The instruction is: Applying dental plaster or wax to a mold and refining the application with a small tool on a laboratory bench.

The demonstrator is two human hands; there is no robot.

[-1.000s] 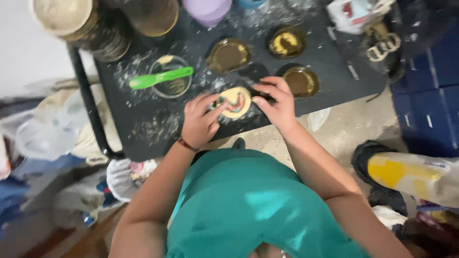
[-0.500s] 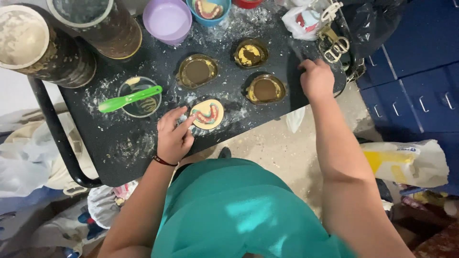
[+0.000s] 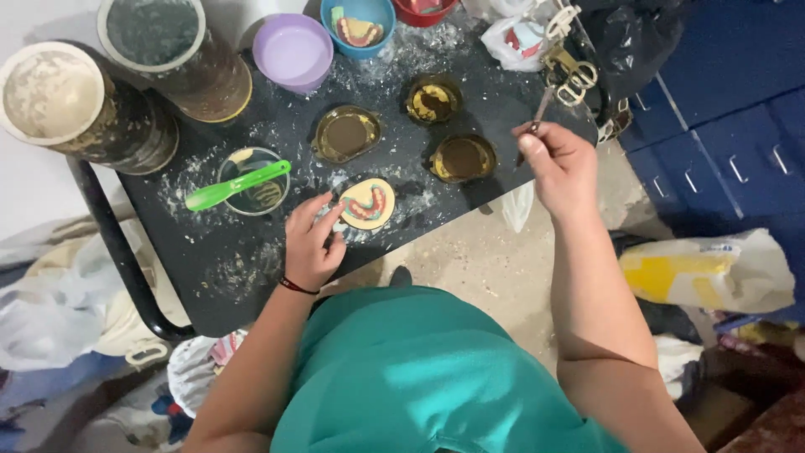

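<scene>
While the left hand [image 3: 309, 243] rests on the dark desk [image 3: 226, 277], its fingers [image 3: 323, 220] touch the left edge of a small round mould [image 3: 367, 204] with pink and blue teeth shapes in it. The fingers are spread and loose, pressing on the mould's side, not wrapped around it. The mould lies flat near the front edge of the desk, just to the right of that hand.

The right hand [image 3: 563, 164] is up in the air, well apart from the mould and off to its right. Its fingers are pinched tight on a thin stick tool [image 3: 539, 111]. The tool's long side points up and away from the person, toward the far right corner of the desk, not toward the mould.

So the left hand is the near one. A brown-filled metal cup [image 3: 461, 158] sits between the mould and the right hand. A green spatula [image 3: 236, 184] lies across a glass cup to the left.
</scene>
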